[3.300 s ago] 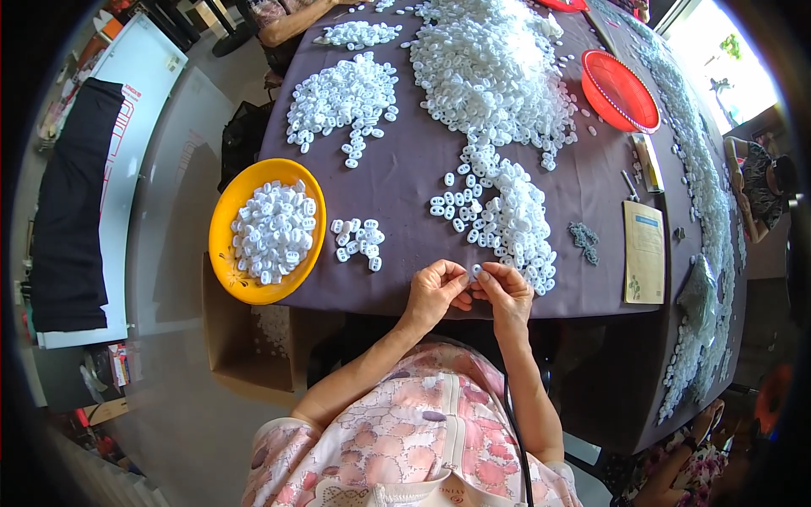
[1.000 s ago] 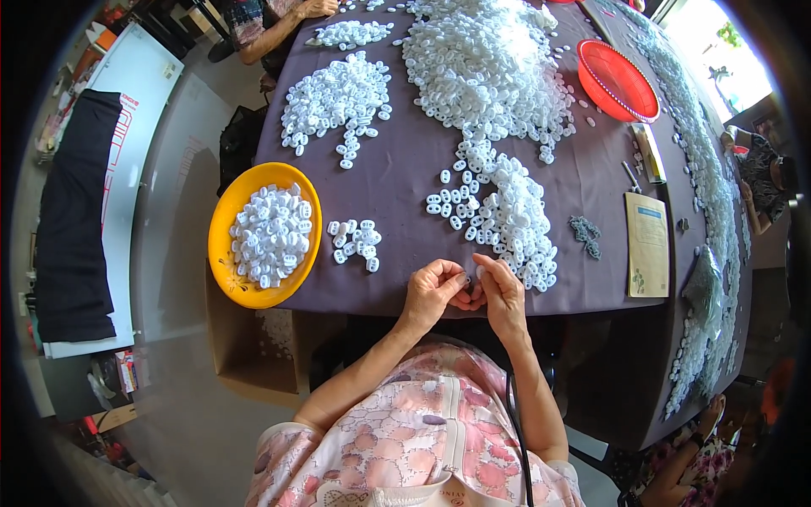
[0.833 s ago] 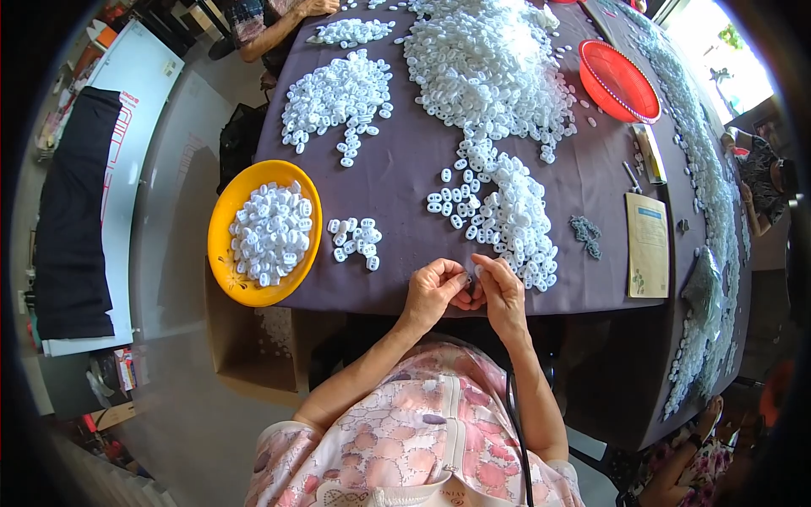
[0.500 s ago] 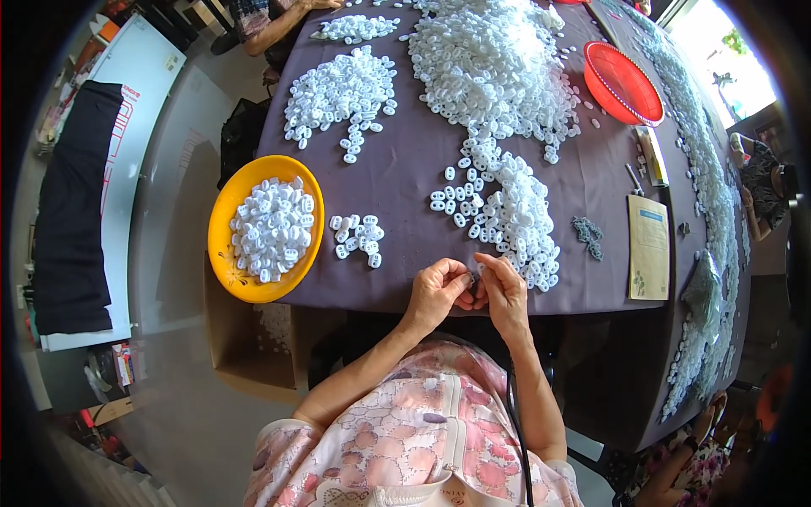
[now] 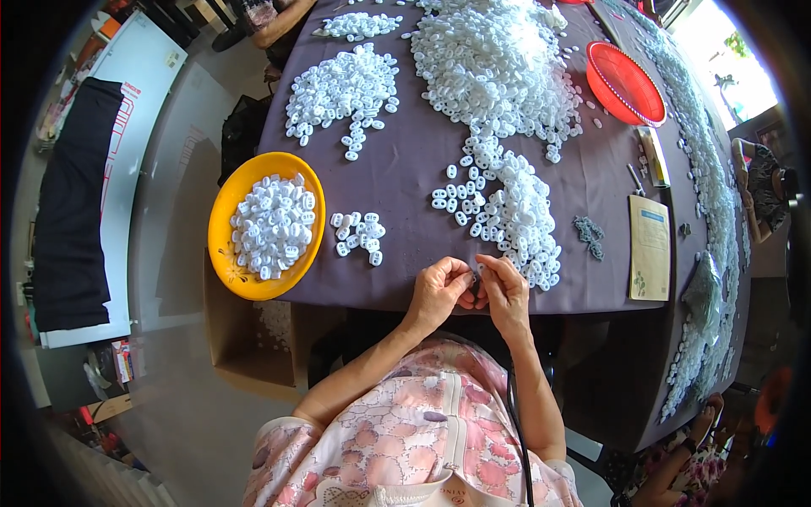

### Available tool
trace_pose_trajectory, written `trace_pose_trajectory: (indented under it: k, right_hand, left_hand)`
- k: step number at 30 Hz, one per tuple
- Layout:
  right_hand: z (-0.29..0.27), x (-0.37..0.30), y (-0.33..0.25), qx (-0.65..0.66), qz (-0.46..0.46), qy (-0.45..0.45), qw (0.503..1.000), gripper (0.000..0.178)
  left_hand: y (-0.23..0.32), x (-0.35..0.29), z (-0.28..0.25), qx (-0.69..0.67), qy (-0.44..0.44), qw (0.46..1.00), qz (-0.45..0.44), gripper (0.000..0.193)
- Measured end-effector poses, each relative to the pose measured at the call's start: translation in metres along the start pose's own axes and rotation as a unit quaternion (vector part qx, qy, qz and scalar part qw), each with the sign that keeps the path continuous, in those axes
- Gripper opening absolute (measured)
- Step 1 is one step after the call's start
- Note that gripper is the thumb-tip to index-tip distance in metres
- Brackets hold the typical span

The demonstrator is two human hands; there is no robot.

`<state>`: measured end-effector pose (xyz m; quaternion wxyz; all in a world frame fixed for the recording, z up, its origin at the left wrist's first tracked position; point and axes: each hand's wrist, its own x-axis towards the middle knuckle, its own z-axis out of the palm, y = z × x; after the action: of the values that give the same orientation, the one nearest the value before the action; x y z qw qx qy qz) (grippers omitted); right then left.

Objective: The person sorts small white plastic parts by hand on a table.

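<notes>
Both hands stay together, fingers pinching a small white piece.

bowl left of hands, pile behind

A small white plastic piece is pinched between the fingertips of the left hand and the right hand, just above the near edge of the counter. It is mostly hidden by the fingers, so its exact shape cannot be told. Just beside it lies a long heap of white pieces.
</notes>
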<state>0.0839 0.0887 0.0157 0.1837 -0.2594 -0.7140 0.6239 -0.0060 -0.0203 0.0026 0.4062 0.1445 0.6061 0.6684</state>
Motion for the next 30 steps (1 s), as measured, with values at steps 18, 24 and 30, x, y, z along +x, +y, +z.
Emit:
trace_pose_trajectory:
  k: [18, 24, 30]
  right_hand:
    - [0.005, -0.003, 0.004, -0.047, -0.052, 0.034, 0.997, 0.02]
    - [0.01, -0.004, -0.005, -0.123, -0.147, 0.07, 0.979, 0.038]
    - [0.008, 0.0, 0.0, -0.172, -0.178, 0.073, 0.966, 0.041]
  left_hand:
    - [0.005, 0.004, 0.004, -0.066, 0.018, 0.995, -0.072, 0.013]
    - [0.007, 0.008, 0.007, -0.138, 0.057, 0.985, -0.081, 0.011]
    - [0.013, 0.007, 0.006, -0.155, 0.047, 0.981, -0.106, 0.012]
